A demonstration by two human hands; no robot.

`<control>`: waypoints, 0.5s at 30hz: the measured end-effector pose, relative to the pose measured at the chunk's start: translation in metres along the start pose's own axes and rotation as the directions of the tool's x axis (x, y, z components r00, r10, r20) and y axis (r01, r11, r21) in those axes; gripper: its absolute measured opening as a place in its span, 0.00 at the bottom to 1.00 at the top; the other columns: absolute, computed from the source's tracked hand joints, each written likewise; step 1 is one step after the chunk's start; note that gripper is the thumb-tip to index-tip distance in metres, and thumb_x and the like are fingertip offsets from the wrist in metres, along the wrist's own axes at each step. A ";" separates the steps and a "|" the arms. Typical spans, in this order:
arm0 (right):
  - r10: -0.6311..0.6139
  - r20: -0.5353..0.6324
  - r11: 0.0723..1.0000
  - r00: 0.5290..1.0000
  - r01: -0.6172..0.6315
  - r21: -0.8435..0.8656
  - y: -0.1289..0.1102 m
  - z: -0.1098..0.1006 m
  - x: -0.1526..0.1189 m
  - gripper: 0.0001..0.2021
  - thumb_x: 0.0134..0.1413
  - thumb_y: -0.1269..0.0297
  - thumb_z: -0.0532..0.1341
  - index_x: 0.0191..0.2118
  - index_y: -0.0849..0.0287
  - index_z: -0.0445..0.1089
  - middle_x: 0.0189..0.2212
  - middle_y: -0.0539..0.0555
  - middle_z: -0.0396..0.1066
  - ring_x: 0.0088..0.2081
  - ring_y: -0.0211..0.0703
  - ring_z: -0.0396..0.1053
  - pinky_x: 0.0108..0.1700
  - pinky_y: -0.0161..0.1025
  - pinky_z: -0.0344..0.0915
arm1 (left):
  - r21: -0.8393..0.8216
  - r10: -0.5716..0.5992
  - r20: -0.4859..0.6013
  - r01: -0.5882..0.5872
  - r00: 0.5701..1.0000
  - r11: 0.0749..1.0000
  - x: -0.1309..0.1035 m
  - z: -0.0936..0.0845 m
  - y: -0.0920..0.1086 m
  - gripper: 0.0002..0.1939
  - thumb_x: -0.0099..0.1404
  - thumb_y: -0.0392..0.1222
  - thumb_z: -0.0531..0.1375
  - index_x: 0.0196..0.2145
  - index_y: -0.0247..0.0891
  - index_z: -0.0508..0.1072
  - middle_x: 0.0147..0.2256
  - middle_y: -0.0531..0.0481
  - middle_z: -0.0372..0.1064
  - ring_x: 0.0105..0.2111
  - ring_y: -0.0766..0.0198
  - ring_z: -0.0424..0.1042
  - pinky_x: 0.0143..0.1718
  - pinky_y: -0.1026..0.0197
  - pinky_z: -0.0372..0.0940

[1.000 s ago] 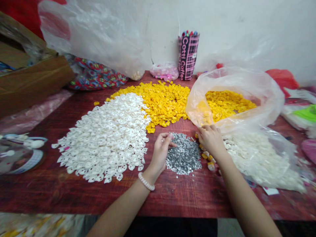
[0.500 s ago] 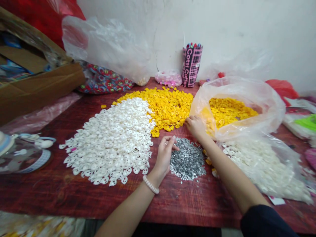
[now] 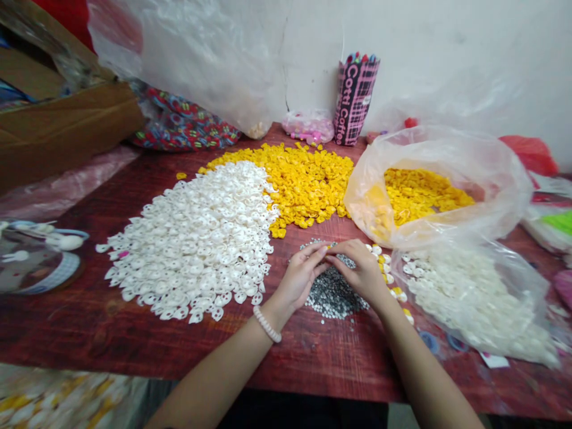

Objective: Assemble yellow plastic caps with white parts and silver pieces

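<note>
My left hand [image 3: 301,277] and my right hand [image 3: 360,271] meet fingertip to fingertip above the pile of small silvery discs [image 3: 335,298]. A tiny bit of yellow shows between the pinched fingers; the rest of what they hold is hidden. Left of my hands spreads a large heap of white pieces [image 3: 192,238]. Behind, a heap of yellow pieces [image 3: 308,185] touches the white one. Beside my right hand, several white and yellow pieces [image 3: 386,268] lie in a line on the red table.
An open plastic bag [image 3: 500,173] holds more yellow pieces, with a bag of white pieces [image 3: 478,298] before it. A jar [image 3: 36,262] and a cardboard box [image 3: 67,131] are at left. A patterned Cotti Coffee bag [image 3: 355,101] stands by the wall.
My right hand has come back from the edge of the yellow heap to my left hand, and their fingertips now meet. The camera view has shifted slightly.
</note>
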State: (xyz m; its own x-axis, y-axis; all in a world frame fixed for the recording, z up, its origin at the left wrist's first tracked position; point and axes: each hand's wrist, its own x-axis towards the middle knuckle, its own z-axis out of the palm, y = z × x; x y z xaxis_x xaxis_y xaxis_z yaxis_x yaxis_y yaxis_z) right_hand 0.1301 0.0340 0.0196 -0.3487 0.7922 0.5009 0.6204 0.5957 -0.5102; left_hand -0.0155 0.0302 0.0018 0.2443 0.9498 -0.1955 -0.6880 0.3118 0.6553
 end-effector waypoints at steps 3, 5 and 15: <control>0.092 -0.088 0.994 0.992 -0.096 -0.047 0.007 -0.005 -0.007 0.05 0.56 0.66 0.58 0.39 0.57 0.69 0.34 0.53 0.73 0.37 0.43 0.68 0.40 0.41 0.63 | -0.133 -0.030 0.035 0.034 0.999 0.990 0.003 -0.002 0.003 0.08 0.56 0.32 0.61 0.36 0.33 0.75 0.37 0.47 0.72 0.39 0.67 0.71 0.47 0.63 0.64; 0.137 -0.003 0.980 0.991 -0.136 -0.149 0.011 -0.004 -0.011 0.06 0.56 0.64 0.57 0.37 0.58 0.69 0.32 0.54 0.72 0.36 0.44 0.68 0.40 0.41 0.63 | -0.199 -0.060 0.041 0.067 0.997 0.978 0.004 -0.002 0.006 0.09 0.57 0.30 0.60 0.37 0.34 0.74 0.36 0.48 0.73 0.38 0.68 0.72 0.47 0.65 0.64; 0.248 0.331 0.921 0.911 -0.116 -0.372 0.003 0.017 -0.018 0.05 0.57 0.67 0.56 0.37 0.59 0.68 0.34 0.56 0.71 0.38 0.45 0.67 0.41 0.39 0.62 | -0.188 -0.107 0.005 0.106 0.994 0.976 0.005 -0.005 0.010 0.10 0.57 0.26 0.57 0.37 0.35 0.70 0.39 0.47 0.73 0.40 0.69 0.73 0.48 0.68 0.65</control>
State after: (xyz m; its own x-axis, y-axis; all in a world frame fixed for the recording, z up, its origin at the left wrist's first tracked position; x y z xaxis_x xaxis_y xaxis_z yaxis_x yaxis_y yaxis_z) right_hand 0.1258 0.0238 -0.0028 -0.3961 0.9129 0.0984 0.8729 0.4077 -0.2679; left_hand -0.0245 0.0380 0.0039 0.3203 0.9107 -0.2607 -0.7746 0.4102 0.4815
